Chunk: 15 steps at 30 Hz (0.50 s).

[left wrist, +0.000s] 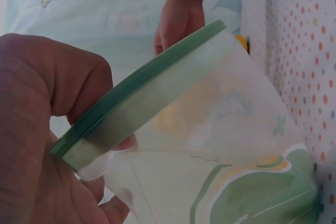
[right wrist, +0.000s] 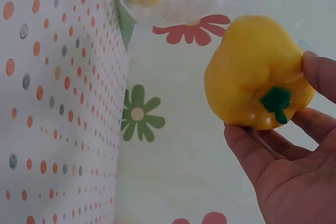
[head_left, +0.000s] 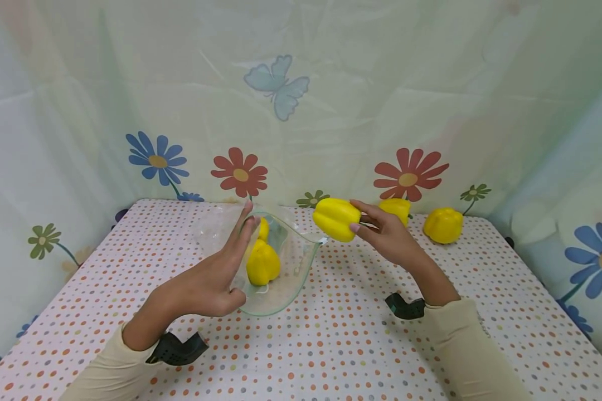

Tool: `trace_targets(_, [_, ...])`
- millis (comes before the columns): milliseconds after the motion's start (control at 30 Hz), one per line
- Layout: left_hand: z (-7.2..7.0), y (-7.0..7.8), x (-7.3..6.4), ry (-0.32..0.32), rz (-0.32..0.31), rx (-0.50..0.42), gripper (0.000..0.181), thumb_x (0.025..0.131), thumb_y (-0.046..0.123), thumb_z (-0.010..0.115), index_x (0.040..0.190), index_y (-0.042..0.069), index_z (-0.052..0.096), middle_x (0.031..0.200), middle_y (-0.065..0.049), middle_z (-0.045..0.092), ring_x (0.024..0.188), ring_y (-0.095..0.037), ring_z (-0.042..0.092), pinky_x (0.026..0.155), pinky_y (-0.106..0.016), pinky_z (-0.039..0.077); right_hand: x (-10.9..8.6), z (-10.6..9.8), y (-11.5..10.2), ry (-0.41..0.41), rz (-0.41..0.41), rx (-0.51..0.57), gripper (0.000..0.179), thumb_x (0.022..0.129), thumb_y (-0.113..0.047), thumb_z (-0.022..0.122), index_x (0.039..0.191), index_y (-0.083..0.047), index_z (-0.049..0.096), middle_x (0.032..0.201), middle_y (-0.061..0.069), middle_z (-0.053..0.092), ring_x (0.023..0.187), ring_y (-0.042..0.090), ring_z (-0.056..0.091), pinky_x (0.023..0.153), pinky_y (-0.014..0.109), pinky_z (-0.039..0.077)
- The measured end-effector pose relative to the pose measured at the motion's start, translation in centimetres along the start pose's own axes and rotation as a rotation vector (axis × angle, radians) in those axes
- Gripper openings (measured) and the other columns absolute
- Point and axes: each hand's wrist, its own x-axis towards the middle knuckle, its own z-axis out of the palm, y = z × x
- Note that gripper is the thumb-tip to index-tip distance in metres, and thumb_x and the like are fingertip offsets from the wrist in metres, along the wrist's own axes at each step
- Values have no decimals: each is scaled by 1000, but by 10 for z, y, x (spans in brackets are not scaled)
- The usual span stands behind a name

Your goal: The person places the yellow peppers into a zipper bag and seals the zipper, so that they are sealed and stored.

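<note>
A clear zip bag (head_left: 297, 281) with a green rim lies with its mouth spread, and two yellow bell peppers (head_left: 263, 264) sit inside it. My left hand (head_left: 200, 287) holds the bag by one side of its mouth; in the left wrist view the green zip strip (left wrist: 142, 85) passes between the fingers. Just right of the bag's mouth, my right hand (head_left: 393, 236) grips another yellow bell pepper (head_left: 336, 219) in the air. Its green stem (right wrist: 276, 102) points back toward the palm in the right wrist view.
Behind my right hand stand two more yellow bell peppers, one partly hidden (head_left: 395, 208) and one farther right (head_left: 443, 225). The dotted tablecloth (head_left: 341, 345) covers the table, and a flowered curtain (head_left: 331, 139) hangs along its back edge.
</note>
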Motion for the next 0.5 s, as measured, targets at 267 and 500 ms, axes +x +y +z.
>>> trace_targets(267, [0, 1, 1, 2, 8, 4, 117, 66, -3, 55, 152, 13, -22, 156, 1, -32, 147, -21, 5, 91, -31, 47, -8, -5, -8, 3, -18, 16, 61, 96, -24, 60, 152, -16, 37, 146, 12, 41, 126, 35, 49, 92, 37, 47])
trace_targets(500, [0, -2, 0, 1, 1, -34, 118, 66, -3, 57, 152, 16, -23, 156, 4, -33, 146, -22, 7, 69, -24, 51, -13, -6, -15, 9, -76, 92, 59, 96, -18, 60, 151, -15, 38, 144, 11, 43, 122, 31, 53, 89, 27, 48])
